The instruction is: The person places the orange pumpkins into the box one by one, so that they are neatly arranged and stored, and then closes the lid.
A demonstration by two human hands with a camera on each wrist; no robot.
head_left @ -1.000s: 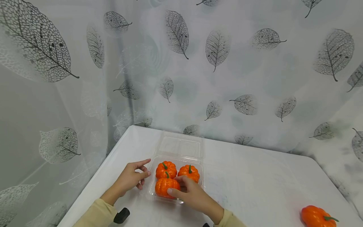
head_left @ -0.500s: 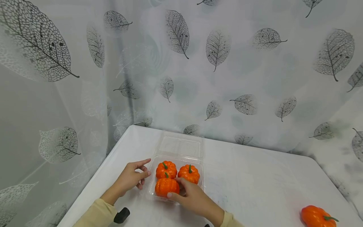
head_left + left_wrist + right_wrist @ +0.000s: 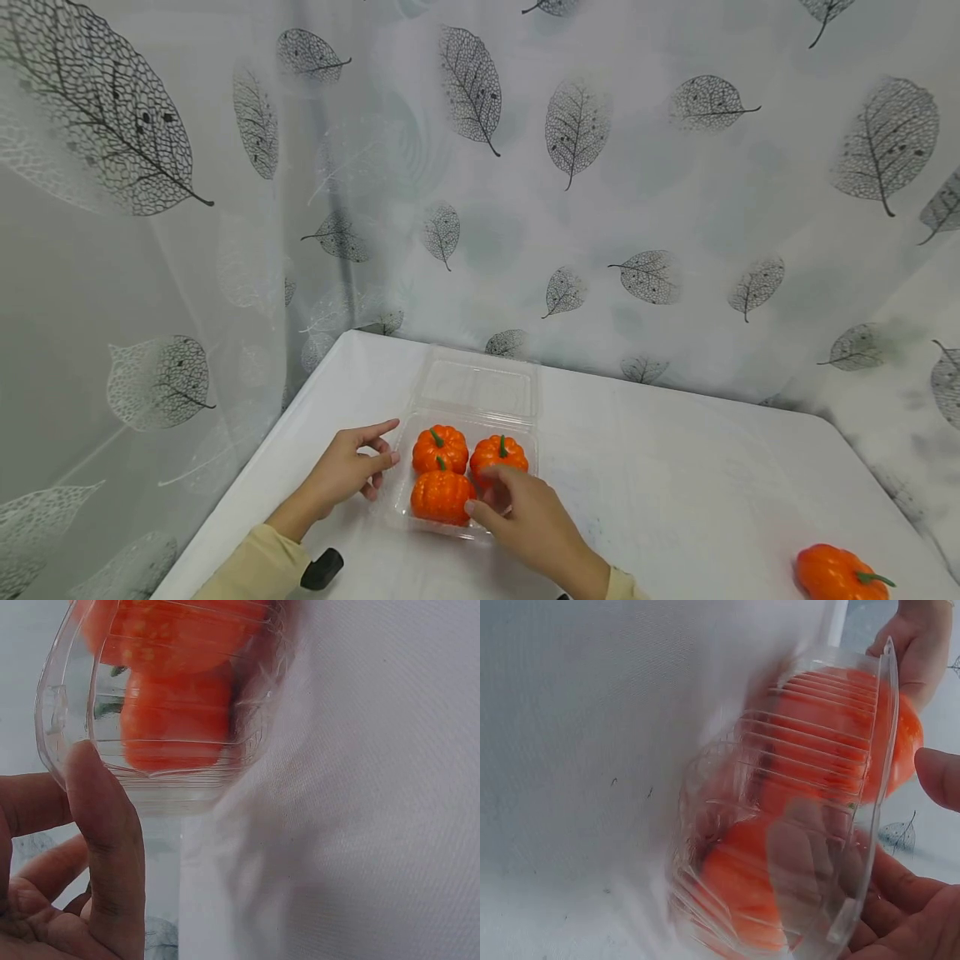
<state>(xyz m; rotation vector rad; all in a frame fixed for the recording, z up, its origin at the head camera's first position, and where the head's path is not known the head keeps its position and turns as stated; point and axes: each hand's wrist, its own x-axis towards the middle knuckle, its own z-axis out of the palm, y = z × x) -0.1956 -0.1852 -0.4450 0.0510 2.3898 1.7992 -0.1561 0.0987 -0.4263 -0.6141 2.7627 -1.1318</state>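
A clear plastic clamshell container (image 3: 401, 500) stands on the table with its lid (image 3: 476, 387) laid back. Three small orange pumpkins with green stems sit inside: a back left one (image 3: 442, 446), a back right one (image 3: 504, 454) and a front one (image 3: 441, 498). My left hand (image 3: 341, 471) has thumb and index finger apart at the container's left rim. Over the front right corner, my right hand (image 3: 532, 521) spreads thumb and fingers beside the front pumpkin. In the right wrist view its thumb (image 3: 939, 776) stands off the pumpkin, while several fingers show through the clear wall.
A fourth pumpkin-like orange piece (image 3: 840, 573) with a green stem lies at the table's right front. A black object (image 3: 322, 569) is by my left sleeve. Leaf-patterned curtains (image 3: 517, 208) hang behind and left of the white table (image 3: 675, 483).
My right hand has let go of the front pumpkin and drawn slightly to the right. The pumpkin sits in the container. My left hand has stayed in place.
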